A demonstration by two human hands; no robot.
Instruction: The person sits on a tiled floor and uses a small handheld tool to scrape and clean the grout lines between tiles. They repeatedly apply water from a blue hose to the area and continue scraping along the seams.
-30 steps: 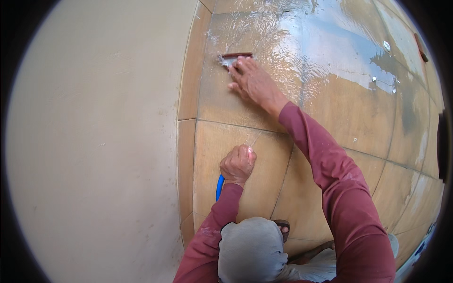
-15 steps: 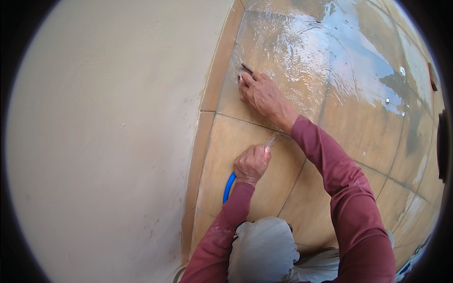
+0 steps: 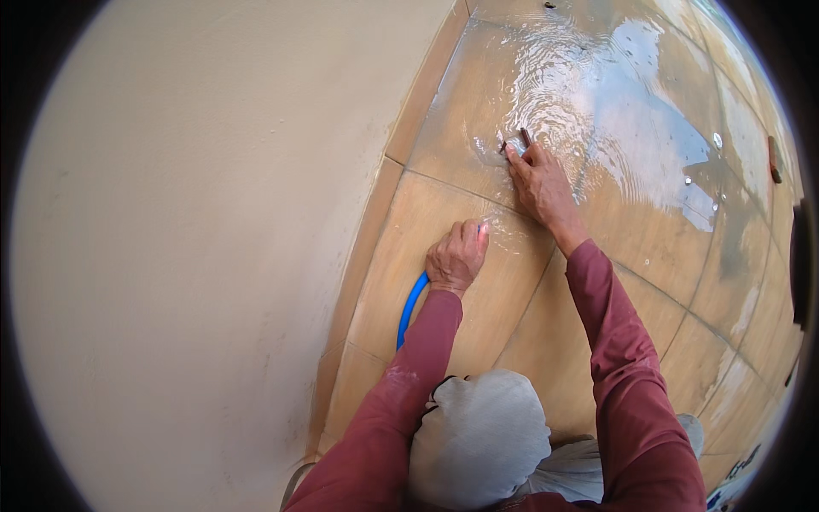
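My left hand is closed round a blue hose, low over the tan floor tiles. Clear water runs out past its thumb onto the tile ahead. Farther off and to the right, my right hand presses a thin dark-brown object against the wet floor. Only the object's ends show beyond the fingers, so its kind is hidden. Rippling water spreads around and beyond that hand.
A cream wall rises on the left, with a tile skirting along its foot. My grey-clad knee is between my forearms. A reddish-brown piece and a dark object lie at the far right. Small pale bits dot the tiles.
My right hand has swept rightward from beside the skirting, still holding the dark-brown object. My left hand keeps the hose in nearly the same spot over the tile. The view has shifted slightly.
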